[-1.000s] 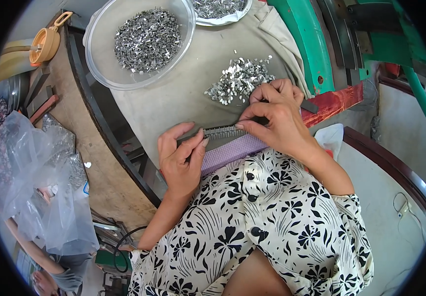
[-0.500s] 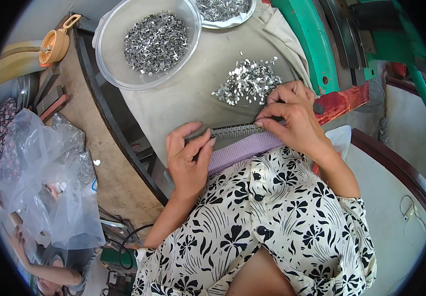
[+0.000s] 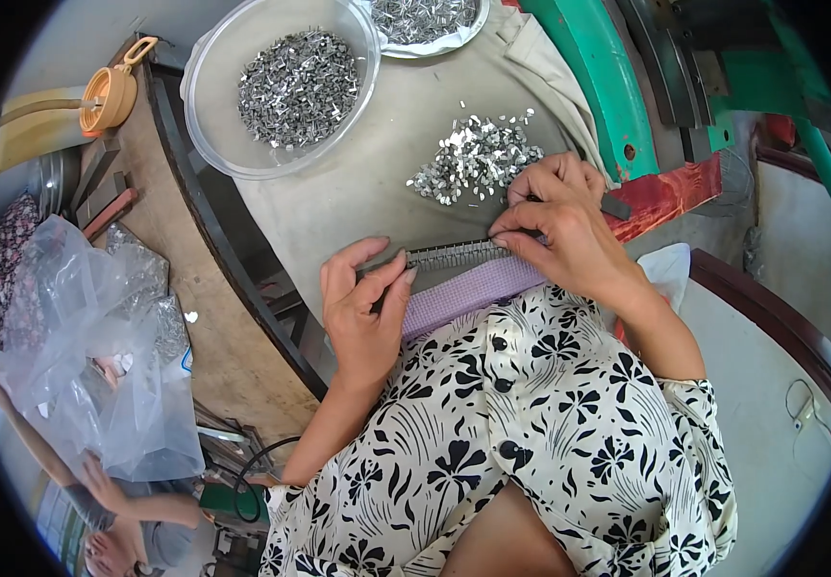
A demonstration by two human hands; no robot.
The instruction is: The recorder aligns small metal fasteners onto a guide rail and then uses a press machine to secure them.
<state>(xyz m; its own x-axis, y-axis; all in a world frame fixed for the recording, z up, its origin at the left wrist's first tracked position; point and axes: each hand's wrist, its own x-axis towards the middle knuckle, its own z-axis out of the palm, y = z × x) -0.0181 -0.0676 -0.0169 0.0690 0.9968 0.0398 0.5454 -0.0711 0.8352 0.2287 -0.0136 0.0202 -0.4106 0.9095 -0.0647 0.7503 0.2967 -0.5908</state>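
Note:
A long thin metal strip (image 3: pixel 456 254) lined with small silver pieces lies across the grey cloth (image 3: pixel 358 197) near my body. My left hand (image 3: pixel 365 313) pinches its left end between thumb and fingers. My right hand (image 3: pixel 561 231) presses down on its right end, fingertips bent onto the strip. Just beyond my right hand sits a loose pile of small shiny metal pieces (image 3: pixel 473 159). A lilac cloth (image 3: pixel 468 294) lies under the strip's near side.
A clear plastic bowl (image 3: pixel 213 135) of small metal pieces stands at the far left of the cloth, a second dish (image 3: pixel 430 43) behind it. A green machine frame (image 3: pixel 593 87) rises at right. Plastic bags (image 3: pixel 98 337) lie left, and another person's arm (image 3: pixel 69 471) shows at lower left.
My head has shifted, so the scene sits further right and lower. Both hands stay on the strip; my right hand has slid slightly along its right end.

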